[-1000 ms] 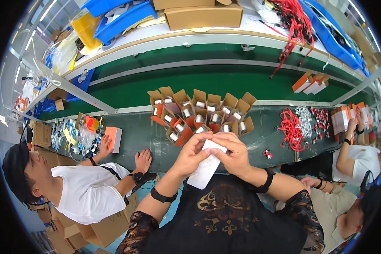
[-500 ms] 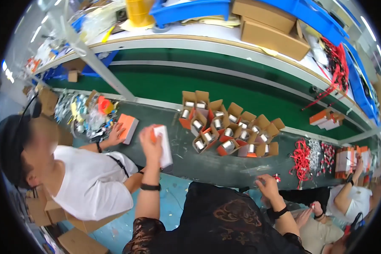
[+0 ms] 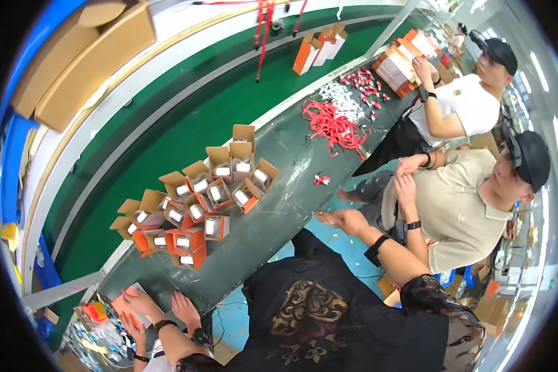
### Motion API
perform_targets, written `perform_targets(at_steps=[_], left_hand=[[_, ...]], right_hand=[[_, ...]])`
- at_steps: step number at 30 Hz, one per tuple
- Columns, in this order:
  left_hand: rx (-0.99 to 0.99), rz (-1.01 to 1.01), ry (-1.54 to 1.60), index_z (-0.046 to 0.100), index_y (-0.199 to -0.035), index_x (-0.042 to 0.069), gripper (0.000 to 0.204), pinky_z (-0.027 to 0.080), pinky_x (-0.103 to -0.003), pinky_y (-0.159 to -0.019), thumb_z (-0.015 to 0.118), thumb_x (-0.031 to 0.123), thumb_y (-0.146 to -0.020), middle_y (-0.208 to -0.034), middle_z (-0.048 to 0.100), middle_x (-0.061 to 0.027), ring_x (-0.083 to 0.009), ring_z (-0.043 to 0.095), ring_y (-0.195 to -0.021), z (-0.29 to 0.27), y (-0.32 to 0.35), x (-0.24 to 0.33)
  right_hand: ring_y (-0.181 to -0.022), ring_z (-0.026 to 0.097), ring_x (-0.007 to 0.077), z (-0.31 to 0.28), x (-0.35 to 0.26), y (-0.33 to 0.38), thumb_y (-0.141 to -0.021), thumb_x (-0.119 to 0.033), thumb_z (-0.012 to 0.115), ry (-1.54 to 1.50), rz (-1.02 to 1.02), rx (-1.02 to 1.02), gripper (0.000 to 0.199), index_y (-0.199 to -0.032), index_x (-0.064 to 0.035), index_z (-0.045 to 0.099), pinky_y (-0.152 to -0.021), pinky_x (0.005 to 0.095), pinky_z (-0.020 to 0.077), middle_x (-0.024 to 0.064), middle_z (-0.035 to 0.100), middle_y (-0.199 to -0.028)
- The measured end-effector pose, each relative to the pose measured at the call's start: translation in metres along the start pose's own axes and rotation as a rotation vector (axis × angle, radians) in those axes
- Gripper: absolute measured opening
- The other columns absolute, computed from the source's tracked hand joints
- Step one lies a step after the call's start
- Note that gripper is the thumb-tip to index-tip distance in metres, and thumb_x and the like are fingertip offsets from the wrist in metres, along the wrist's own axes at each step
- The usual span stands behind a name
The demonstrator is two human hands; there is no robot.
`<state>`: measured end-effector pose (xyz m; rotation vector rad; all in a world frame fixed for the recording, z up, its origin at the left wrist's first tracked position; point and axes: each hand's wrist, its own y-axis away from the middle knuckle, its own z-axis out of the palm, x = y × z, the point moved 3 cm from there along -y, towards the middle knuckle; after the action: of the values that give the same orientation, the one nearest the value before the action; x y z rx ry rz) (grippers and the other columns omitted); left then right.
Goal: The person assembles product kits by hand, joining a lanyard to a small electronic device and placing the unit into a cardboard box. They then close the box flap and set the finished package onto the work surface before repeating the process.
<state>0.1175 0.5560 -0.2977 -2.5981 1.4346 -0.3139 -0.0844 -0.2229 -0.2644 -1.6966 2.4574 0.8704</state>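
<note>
No words, numbers or signs can be read by us. We make out a small mark on the chest of the white shirt (image 3: 471,106), too tiny to tell. Any lettering on the boxes (image 3: 197,253) is too small for us, and the black shirt's (image 3: 353,297) gold print gives us only scrolls.

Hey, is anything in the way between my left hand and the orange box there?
Nothing visible: your left hand appears to be on the orange box. A co-worker's hand is close by, but not between them.

Workshop — boxes (image 3: 195,242) crowding a workbench (image 3: 266,214).
</note>
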Motion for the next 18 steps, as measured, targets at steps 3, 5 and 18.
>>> perform_targets(at_steps=[3, 5, 18], left_hand=[[0.112, 0.105, 0.241, 0.055, -0.135, 0.001, 0.052, 0.045, -0.047, -0.103, 0.069, 0.021, -0.089, -0.132, 0.058, -0.0247, -0.0394, 0.056, -0.122, -0.031, 0.024, 0.033], [0.131, 0.114, 0.348, 0.057, -0.13, -0.004, 0.047, 0.044, -0.045, -0.103, 0.067, 0.017, -0.09, -0.131, 0.06, -0.0245, -0.0366, 0.056, -0.123, -0.038, 0.052, 0.063], [-0.329, 0.056, 0.708, 0.057, -0.123, -0.004, 0.034, 0.049, -0.032, -0.089, 0.063, 0.001, -0.091, -0.112, 0.062, -0.0128, -0.0205, 0.06, -0.101, -0.128, 0.296, 0.211]], right_hand=[[-0.101, 0.064, 0.04, 0.006, 0.029, -0.029, -0.081, -0.017, 0.074, -0.046, 0.082, 0.229, 0.039, -0.119, -0.0129, 0.069, -0.086, 0.0461, 0.0539, 0.0208, 0.066, -0.113], [-0.106, 0.062, 0.0391, -0.002, 0.037, -0.055, -0.078, -0.008, 0.076, -0.074, 0.064, 0.396, 0.056, -0.132, -0.013, 0.06, -0.09, 0.0454, 0.0532, 0.0204, 0.059, -0.122], [-0.089, 0.065, 0.0407, 0.029, 0.013, -0.158, -0.089, -0.026, 0.069, -0.409, -0.155, 0.282, 0.019, -0.099, -0.0098, 0.067, -0.078, 0.05, 0.0538, 0.0182, 0.058, -0.1]])
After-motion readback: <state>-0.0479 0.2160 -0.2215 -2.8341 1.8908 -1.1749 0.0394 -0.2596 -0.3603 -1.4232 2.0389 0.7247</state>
